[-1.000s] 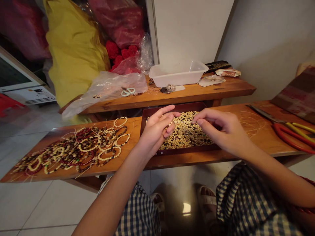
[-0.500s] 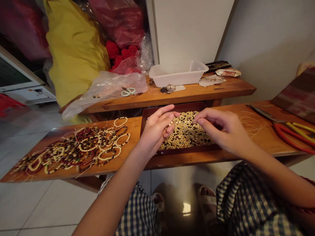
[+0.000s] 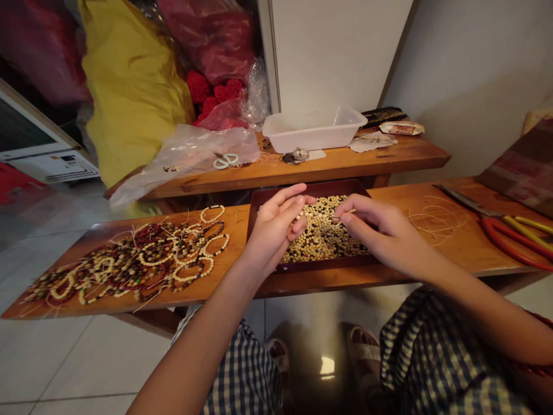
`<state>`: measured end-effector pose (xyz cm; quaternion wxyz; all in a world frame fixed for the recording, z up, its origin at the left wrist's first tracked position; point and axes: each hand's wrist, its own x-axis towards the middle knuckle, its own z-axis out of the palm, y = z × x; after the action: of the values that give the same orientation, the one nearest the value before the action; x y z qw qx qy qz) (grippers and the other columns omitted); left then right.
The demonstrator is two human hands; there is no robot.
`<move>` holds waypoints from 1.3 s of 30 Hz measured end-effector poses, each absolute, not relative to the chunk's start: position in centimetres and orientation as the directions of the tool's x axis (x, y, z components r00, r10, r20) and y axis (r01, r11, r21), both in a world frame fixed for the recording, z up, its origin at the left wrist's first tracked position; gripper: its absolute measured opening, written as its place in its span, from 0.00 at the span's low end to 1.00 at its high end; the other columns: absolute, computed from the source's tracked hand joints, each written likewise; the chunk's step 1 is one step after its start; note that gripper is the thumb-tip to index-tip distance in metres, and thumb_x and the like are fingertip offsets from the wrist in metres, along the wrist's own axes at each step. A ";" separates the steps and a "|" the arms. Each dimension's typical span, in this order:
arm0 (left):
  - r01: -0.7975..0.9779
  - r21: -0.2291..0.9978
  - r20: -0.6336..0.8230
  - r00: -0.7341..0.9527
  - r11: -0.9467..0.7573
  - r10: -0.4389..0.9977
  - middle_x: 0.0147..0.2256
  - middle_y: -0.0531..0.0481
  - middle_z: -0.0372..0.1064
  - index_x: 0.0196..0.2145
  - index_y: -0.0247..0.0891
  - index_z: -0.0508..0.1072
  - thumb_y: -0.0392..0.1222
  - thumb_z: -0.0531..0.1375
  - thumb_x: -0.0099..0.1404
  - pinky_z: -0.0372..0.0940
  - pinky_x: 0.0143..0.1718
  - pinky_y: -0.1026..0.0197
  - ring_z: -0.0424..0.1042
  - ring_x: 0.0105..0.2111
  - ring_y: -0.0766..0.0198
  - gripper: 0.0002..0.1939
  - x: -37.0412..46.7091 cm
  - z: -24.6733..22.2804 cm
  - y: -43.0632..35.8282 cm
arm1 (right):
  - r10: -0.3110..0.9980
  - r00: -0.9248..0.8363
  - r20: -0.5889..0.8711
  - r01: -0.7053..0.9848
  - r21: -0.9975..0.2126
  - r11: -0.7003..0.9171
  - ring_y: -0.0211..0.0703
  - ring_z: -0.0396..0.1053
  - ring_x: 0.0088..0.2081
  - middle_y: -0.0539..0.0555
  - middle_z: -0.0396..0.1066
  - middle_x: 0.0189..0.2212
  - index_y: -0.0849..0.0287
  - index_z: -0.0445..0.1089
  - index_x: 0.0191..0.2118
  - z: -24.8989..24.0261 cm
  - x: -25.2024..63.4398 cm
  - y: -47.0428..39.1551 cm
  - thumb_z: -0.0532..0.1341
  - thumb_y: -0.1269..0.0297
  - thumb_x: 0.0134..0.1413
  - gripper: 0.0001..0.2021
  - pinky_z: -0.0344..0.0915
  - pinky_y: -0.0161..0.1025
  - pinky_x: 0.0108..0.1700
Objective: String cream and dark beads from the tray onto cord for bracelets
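My left hand [image 3: 283,222] is over the left part of a dark red tray [image 3: 254,227], thumb and curled fingers closed on a few small pale beads [image 3: 299,215]; the index finger is stretched out. Loose cream, brown and black beads [image 3: 328,233] fill the tray below. My right hand [image 3: 371,225] hovers above the tray's right side, thumb and forefinger pinched on a thin dark needle-like piece [image 3: 335,217] whose tip points to the left hand. A small gap stays between the two hands. Whether a cord joins them is too fine to tell.
Beaded bracelets [image 3: 164,253] lie heaped on the bench to the left. Pale cord [image 3: 438,219] and red-handled scissors [image 3: 496,236] lie to the right. Behind, a second bench [image 3: 371,161] carries a white plastic tub [image 3: 313,135], small light-handled scissors [image 3: 226,161] and a clear plastic bag [image 3: 185,150].
My right hand has moved slightly left, bringing the pinched thin piece closer to the left hand. My left hand has hardly moved.
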<state>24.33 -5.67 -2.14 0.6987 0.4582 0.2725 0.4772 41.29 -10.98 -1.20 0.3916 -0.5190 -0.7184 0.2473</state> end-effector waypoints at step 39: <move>-0.501 0.790 -0.148 0.403 0.353 0.903 0.33 0.51 0.65 0.45 0.32 0.68 0.24 0.54 0.60 0.49 0.14 0.73 0.51 0.15 0.82 0.15 24.2 -1.8 -5.8 | 0.918 -0.195 0.345 0.675 -0.632 0.381 0.39 0.64 0.29 0.50 0.67 0.25 0.57 0.65 0.33 -1.2 41.1 -10.8 0.52 0.64 0.59 0.07 0.57 0.35 0.29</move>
<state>24.24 -5.76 -1.75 0.7668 0.3373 0.2977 0.4578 41.10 -10.82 -1.21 0.3508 -0.5287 -0.7533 0.1731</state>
